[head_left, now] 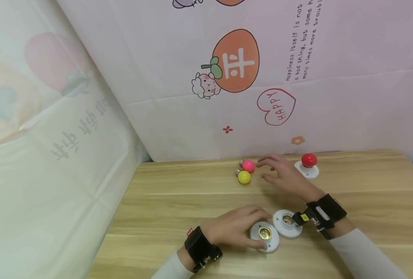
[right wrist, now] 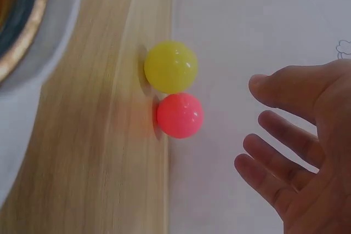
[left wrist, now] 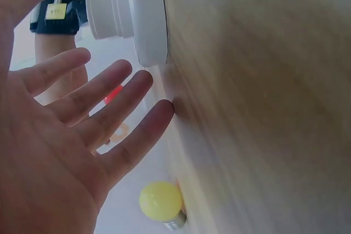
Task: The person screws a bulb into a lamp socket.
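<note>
My left hand (head_left: 235, 228) is around the near side of a white round lamp socket (head_left: 273, 245), thumb by its front edge. In the left wrist view its fingers (left wrist: 120, 110) are spread and loosely straight beside the socket (left wrist: 149, 17). A second white lamp socket (head_left: 285, 234) lies right next to the first, and both have brass inner threads facing up. My right hand (head_left: 288, 176) hovers with relaxed fingers just right of a pink light bulb (head_left: 249, 166) and a yellow light bulb (head_left: 244, 177). Both bulbs lie on their sides, close together, with nothing in the right hand.
A red light bulb (head_left: 309, 160) stands upright in another white lamp socket (head_left: 307, 174) at the back right. The wood-grain table (head_left: 178, 197) ends at a printed cloth (head_left: 178, 128) behind, and another pale cloth (head_left: 70, 193) hangs along the left.
</note>
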A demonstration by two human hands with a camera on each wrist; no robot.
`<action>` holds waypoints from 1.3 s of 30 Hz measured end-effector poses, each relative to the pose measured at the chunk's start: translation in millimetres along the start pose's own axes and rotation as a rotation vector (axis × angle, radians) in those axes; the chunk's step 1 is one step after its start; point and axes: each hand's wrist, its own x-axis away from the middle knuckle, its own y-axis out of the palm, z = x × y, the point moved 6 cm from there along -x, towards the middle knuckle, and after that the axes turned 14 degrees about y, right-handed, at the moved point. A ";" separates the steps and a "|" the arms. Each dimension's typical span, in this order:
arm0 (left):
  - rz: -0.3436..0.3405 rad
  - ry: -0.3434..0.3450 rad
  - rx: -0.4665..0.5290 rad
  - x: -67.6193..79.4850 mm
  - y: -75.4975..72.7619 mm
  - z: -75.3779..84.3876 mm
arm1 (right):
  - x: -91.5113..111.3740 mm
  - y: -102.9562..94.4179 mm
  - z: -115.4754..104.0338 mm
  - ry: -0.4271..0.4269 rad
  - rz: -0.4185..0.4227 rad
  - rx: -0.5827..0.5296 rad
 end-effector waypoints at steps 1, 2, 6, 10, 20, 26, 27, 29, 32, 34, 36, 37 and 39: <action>-0.005 0.000 -0.005 0.3 0.1 0.8 | -1.3 2.6 -1.8 -0.003 -0.014 0.006; -0.007 0.001 -0.008 0.4 -0.1 1.6 | -2.3 4.7 -3.7 -0.012 -0.025 0.011; -0.013 0.003 -0.031 0.2 -0.5 3.9 | -4.5 12.2 -9.7 -0.026 -0.064 0.029; -0.023 0.002 -0.052 -0.4 0.8 4.1 | -4.2 16.3 -15.4 -0.057 -0.087 0.030; -0.065 -0.017 -0.088 -2.7 2.1 7.2 | -6.9 28.4 -24.1 -0.125 -0.151 0.087; -0.068 -0.020 -0.106 -2.9 2.7 8.2 | -10.5 35.8 -24.3 -0.123 -0.190 0.129; -0.069 -0.022 -0.108 -2.9 3.2 8.0 | -10.7 36.8 -24.3 -0.123 -0.195 0.135; -0.071 -0.024 -0.111 -2.9 4.6 7.5 | -10.8 38.6 -23.6 -0.119 -0.207 0.143; -0.074 -0.027 -0.119 -2.8 6.3 6.9 | -10.1 39.9 -22.7 -0.110 -0.223 0.139; -0.075 -0.027 -0.123 -2.4 6.8 6.9 | -9.8 41.1 -22.4 -0.110 -0.232 0.135; -0.077 -0.027 -0.132 -2.0 6.8 7.0 | -9.6 42.3 -22.5 -0.112 -0.240 0.138; -0.080 -0.027 -0.135 -1.7 6.9 7.1 | -9.4 43.1 -22.5 -0.114 -0.243 0.147; -0.083 -0.026 -0.137 -1.4 6.7 7.4 | -9.3 44.6 -22.3 -0.105 -0.258 0.155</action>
